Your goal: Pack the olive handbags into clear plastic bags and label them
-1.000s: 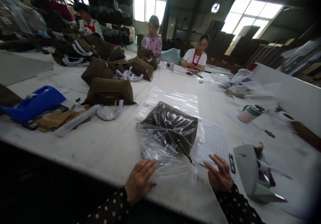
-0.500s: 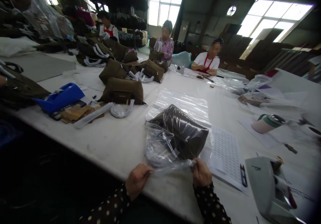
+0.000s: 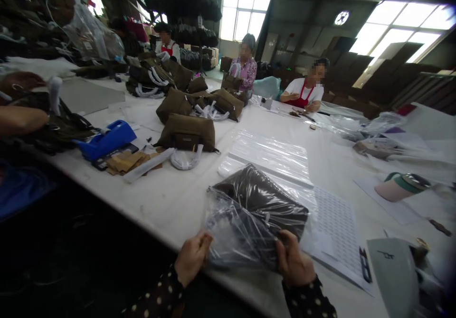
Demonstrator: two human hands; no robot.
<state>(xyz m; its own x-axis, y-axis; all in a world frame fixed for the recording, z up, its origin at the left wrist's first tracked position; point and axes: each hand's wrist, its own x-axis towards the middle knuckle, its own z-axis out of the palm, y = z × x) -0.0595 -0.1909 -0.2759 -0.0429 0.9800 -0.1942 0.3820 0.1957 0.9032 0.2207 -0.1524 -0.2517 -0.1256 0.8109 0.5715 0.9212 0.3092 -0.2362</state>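
Note:
A dark brown handbag lies inside a clear plastic bag near the table's front edge. My left hand pinches the near left edge of the plastic, and my right hand grips its near right edge. Between both hands the film is spread, and the bag's pale handle shows only blurrily through it. Just behind lies a stack of flat clear plastic bags.
Brown handbags with wrapped handles stand left of centre, beside a blue tape dispenser. To the right are a printed sheet, small black snips, a grey machine and a tumbler. Co-workers sit across the table; another person's arm reaches in at left.
The plastic's near edge was gathered in a tight strip between my hands; now it is spread wider. The wrapped handbag sits closer to me. Another person's forearm has come in at left.

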